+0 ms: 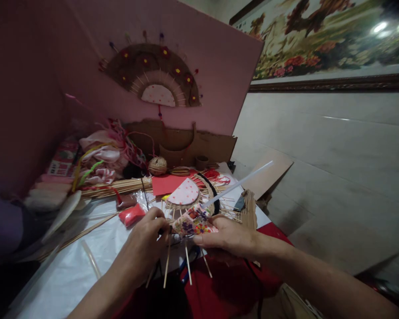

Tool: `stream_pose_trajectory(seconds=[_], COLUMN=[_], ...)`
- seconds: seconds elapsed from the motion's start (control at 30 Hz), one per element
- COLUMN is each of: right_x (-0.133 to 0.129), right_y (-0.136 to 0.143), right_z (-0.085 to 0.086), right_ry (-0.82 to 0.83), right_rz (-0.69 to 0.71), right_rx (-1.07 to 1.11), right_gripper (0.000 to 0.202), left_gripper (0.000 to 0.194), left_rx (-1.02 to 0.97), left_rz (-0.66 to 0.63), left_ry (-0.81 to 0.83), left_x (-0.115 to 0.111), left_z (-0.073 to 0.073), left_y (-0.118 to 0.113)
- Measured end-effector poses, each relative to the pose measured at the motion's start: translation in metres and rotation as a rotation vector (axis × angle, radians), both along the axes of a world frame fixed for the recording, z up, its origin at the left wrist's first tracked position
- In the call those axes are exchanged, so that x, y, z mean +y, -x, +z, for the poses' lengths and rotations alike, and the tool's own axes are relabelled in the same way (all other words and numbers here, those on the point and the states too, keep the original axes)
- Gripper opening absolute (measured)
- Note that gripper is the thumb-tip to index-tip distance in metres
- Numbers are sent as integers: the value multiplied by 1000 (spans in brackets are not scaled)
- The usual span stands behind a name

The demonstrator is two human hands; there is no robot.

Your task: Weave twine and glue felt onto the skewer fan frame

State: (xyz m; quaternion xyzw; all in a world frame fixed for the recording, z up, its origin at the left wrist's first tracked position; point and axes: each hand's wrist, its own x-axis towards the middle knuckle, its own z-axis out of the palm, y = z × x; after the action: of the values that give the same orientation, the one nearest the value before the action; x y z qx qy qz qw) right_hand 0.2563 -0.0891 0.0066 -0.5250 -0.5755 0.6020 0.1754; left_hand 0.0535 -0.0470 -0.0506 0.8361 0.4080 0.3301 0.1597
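Observation:
Between my two hands is a flower-patterned piece of fabric [199,223], with several thin wooden sticks [188,263] poking out below it. My left hand [152,235] pinches its left end, fingertips closed at the edge near a stick. Gripping the right end, my right hand [224,234] lays its thumb along the flowered front; its other fingers are hidden behind. Just beyond the fabric lies a half-round pink piece with red spots [185,192]. A pale glue stick [237,184] slants up to the right behind my right hand.
A decorated cardboard fan [153,66] hangs on the pink board behind. Along the back are a ball of twine [157,165], cloth and yarn scraps [101,150], and a bundle of sticks [119,188]. A red packet [131,215] lies left of my left hand.

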Motion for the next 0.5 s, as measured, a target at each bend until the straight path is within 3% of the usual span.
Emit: stream_pose_trajectory(seconds=[0.5], right_x=[0], right_y=[5], right_z=[12], right_ry=[3], right_rz=[-2], right_rx=[-149], right_gripper=[32], left_gripper=[19], left_rx=[1], left_rz=[1], left_ry=[-27], left_x=[1], left_z=[-1], left_y=[-1])
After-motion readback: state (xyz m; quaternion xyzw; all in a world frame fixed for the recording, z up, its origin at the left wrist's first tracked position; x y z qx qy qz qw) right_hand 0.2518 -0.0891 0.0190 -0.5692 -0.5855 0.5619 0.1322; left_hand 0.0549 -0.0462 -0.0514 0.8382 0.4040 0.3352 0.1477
